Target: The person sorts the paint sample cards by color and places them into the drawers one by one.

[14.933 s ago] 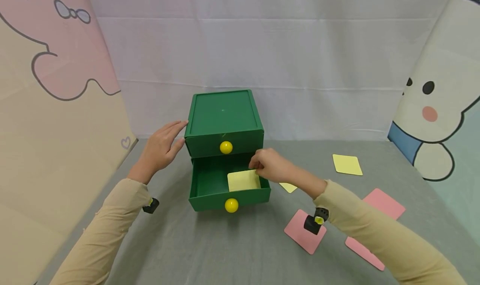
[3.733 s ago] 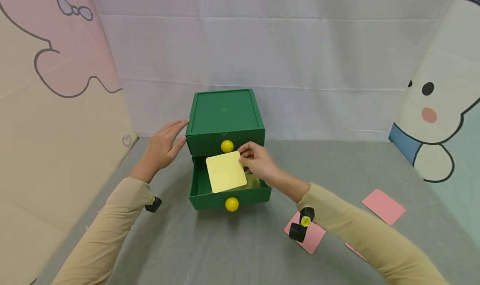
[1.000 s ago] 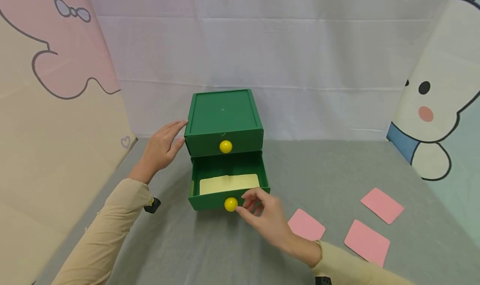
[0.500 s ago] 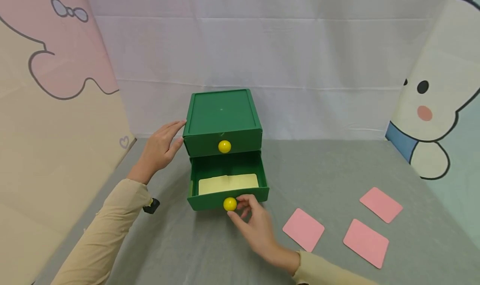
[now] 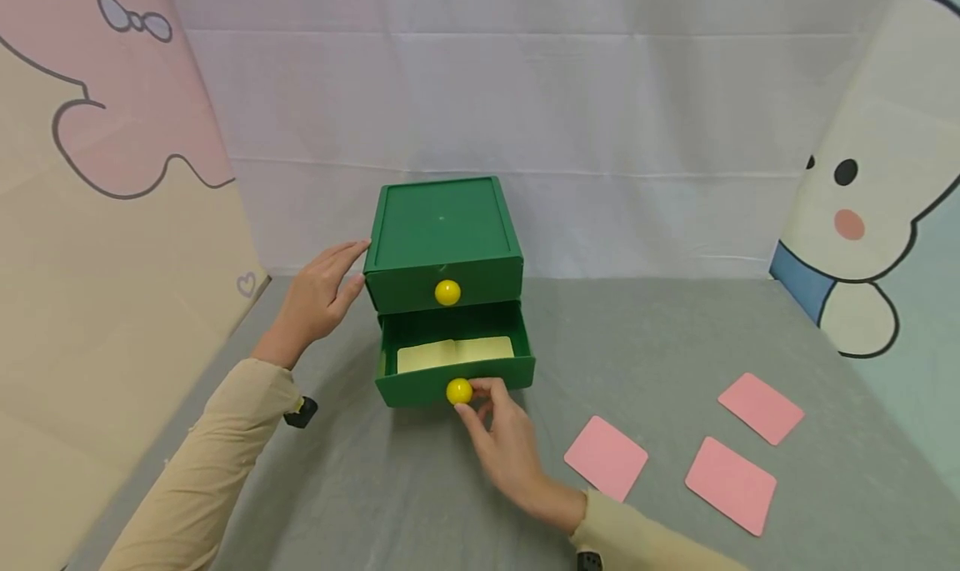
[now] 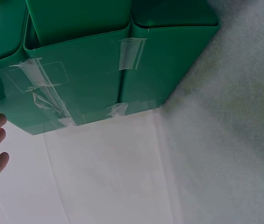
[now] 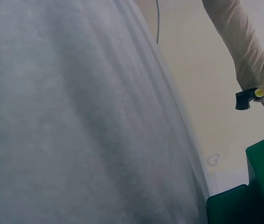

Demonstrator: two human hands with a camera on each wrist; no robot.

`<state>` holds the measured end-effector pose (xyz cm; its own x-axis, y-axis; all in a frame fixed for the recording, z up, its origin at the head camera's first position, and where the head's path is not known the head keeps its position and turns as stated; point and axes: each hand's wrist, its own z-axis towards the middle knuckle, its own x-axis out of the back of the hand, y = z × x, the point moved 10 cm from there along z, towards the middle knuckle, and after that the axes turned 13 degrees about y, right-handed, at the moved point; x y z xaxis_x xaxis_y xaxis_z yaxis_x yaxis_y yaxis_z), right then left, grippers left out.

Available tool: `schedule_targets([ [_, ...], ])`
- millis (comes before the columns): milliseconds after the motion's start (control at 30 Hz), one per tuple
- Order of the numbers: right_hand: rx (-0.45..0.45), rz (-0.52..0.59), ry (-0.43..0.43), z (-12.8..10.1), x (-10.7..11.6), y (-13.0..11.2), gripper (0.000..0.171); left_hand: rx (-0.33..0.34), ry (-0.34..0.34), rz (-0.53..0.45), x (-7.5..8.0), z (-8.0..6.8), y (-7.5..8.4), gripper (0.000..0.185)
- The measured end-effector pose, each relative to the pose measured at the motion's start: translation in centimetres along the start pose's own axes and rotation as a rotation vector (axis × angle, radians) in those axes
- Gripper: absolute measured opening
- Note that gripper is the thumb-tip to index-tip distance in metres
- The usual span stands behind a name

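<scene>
A green drawer cabinet [image 5: 448, 225] with yellow ball knobs stands in the middle of the head view. Its upper drawer [image 5: 405, 292] is closed. The lower drawer [image 5: 420, 388] is pulled out, with pale yellow cards [image 5: 427, 356] lying inside against the front. My right hand [image 5: 513, 450] pinches the lower yellow knob [image 5: 459, 391] between thumb and fingers. My left hand [image 5: 311, 304] has its fingers extended, its fingertips at the cabinet's left side. In the left wrist view, clear tape [image 6: 43, 88] joins the cabinet's green sections, and part of the left hand shows at the edge.
Three pink cards lie on the grey cloth to the right: one near the right hand [image 5: 606, 458], one farther right [image 5: 731, 485] and one behind it [image 5: 761, 408]. A pale curtain [image 5: 600, 121] hangs behind, with printed cartoon panels at both sides.
Yellow cards once on the cloth and in my right hand now lie in the lower drawer. My right hand has moved down onto its knob, and the drawer has slid slightly inward. The left hand stays put.
</scene>
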<state>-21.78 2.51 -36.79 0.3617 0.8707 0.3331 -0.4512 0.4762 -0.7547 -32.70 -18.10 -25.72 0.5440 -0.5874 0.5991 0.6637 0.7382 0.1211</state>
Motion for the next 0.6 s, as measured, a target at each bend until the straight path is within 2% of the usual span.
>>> schedule_targets([
  [267,0.02,-0.01,0.004,1.4,-0.7,0.1,0.028,-0.008,0.0,-0.005,0.1,0.0,0.1,0.059],
  [600,0.011,-0.058,-0.043,3.7,-2.3,1.1,0.028,-0.003,-0.008,-0.003,0.2,0.0,0.1,0.054],
])
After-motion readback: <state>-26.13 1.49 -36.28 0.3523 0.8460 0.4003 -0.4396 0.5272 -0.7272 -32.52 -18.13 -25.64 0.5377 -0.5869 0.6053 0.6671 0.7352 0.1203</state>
